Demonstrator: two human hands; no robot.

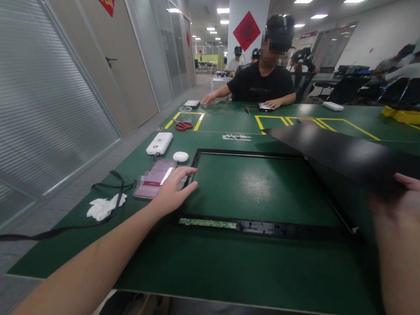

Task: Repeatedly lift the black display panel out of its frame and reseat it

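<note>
A thin black rectangular frame (pixel 251 155) lies flat on the green table, with a strip of green circuit board (pixel 208 223) along its near side. My left hand (pixel 175 190) is at the frame's left side, thumb and fingers apart; whether it touches the frame I cannot tell. On the right, my right hand (pixel 407 203) grips a large glossy black flat panel (pixel 350 152) by its near edge. The panel is raised and tilted above the frame's right side, hiding part of it. The fingers under the panel are partly hidden.
Left of the frame are a phone (pixel 153 184), a white power bank (pixel 159 143), a white earbud case (pixel 180 156), crumpled tissue (pixel 103 208) and a black strap (pixel 34 235). Beyond lie red-handled scissors (pixel 184 125) and small white parts (pixel 236 137). A co-worker (pixel 264 80) sits opposite.
</note>
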